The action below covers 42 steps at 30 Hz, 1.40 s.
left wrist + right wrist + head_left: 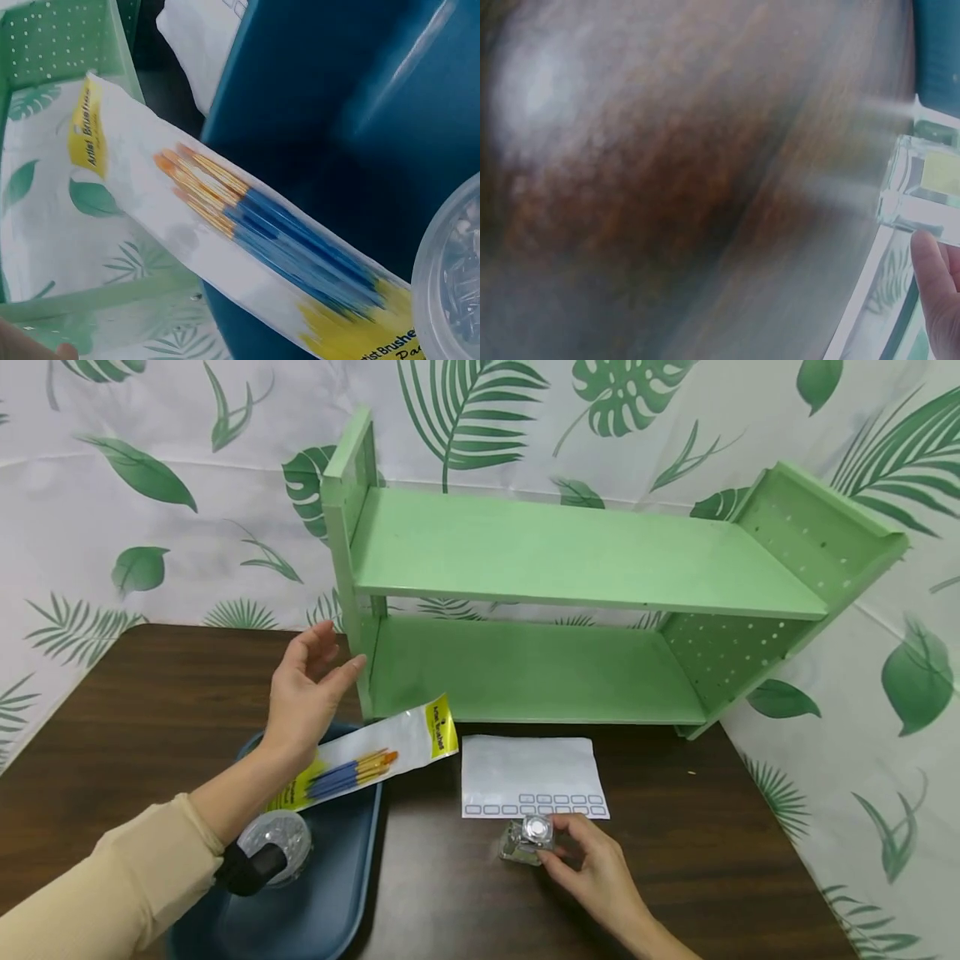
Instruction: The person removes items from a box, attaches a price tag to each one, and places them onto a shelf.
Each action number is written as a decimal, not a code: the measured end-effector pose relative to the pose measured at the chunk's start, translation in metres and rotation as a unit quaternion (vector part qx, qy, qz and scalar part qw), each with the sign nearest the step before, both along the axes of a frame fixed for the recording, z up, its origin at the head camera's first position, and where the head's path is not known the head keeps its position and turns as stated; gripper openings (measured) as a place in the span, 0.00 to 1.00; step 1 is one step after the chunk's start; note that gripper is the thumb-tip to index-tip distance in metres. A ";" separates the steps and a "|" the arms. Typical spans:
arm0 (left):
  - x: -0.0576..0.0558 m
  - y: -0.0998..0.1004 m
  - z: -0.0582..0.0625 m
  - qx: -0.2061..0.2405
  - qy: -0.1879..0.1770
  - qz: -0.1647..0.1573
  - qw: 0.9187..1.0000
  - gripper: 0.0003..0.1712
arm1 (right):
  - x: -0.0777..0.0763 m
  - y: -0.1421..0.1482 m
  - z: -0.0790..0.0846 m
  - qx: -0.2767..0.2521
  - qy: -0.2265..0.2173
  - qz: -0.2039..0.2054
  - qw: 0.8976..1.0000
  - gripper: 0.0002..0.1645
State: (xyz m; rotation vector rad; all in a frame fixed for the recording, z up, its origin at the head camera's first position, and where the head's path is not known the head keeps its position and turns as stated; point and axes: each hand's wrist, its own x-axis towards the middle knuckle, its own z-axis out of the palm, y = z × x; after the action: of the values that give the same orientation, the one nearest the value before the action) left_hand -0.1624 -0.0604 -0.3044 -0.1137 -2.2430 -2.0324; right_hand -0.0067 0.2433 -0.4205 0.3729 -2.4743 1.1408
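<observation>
Head view: above a blue tray [330, 897], left hand [303, 697] raised beside the green shelf [585, 552], fingers apart, holding nothing. Across the tray's edge, a packet [411, 735] lettered "Artist Brushes." Farther right, just in front of the white paper [525, 764], a clear bottle [517, 843] pinched between thumb and fingers of the right hand [602, 868]. Probably glass: stiff, slippery, breakable, fairly weighty; best gripped by the sides below the cap [537, 829]. No legible writing on it.

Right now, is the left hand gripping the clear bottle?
No, the right hand grips the clear bottle; the left hand is near the green shelf.
</observation>
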 end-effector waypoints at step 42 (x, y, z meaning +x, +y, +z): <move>-0.023 -0.001 -0.035 -0.099 0.146 -0.006 0.984 0.27 | -0.009 0.007 -0.004 0.001 0.024 0.056 0.998 0.20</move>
State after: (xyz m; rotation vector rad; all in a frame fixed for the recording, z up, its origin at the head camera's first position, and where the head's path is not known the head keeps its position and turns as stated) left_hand -0.1855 -0.0609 -0.3389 -0.4143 -2.2496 -1.6657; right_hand -0.0160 0.2503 -0.4249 0.5392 -2.4402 1.1598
